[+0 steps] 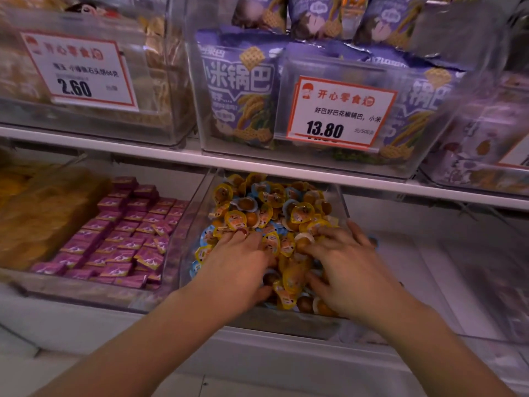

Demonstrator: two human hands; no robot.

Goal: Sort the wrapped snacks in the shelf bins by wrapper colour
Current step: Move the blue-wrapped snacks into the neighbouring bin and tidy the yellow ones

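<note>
Here the white shop shelf (160, 156) runs across at two levels, each lined with clear plastic bins. Three bins show on the upper level: a left one (160, 116) of pale flat snacks behind a price card (80, 68) reading 2.60, a middle one (406, 164) of purple bags (239, 87) behind a second price card (340, 113) reading 13.80, and a blurred one at the right edge. On the lower level, the middle bin (194, 222) holds a heap of small wrapped snacks (272, 202) in yellow and blue wrappers, too many and too jumbled to count. Both hands are down in that heap at its near end. The left hand (240, 265) lies palm down, fingers spread and curled into the wrappers; whether it has hold of any I cannot tell. The right hand (343, 262) is likewise spread over the pile, thumb tucked under, its hold hidden too. Just left, a neighbouring bin carries rows of small pink-purple packets (126, 233), and beyond them a blurred stack of yellow-orange packs (43, 213). The upper shelf edge overhangs the back of the heap.
</note>
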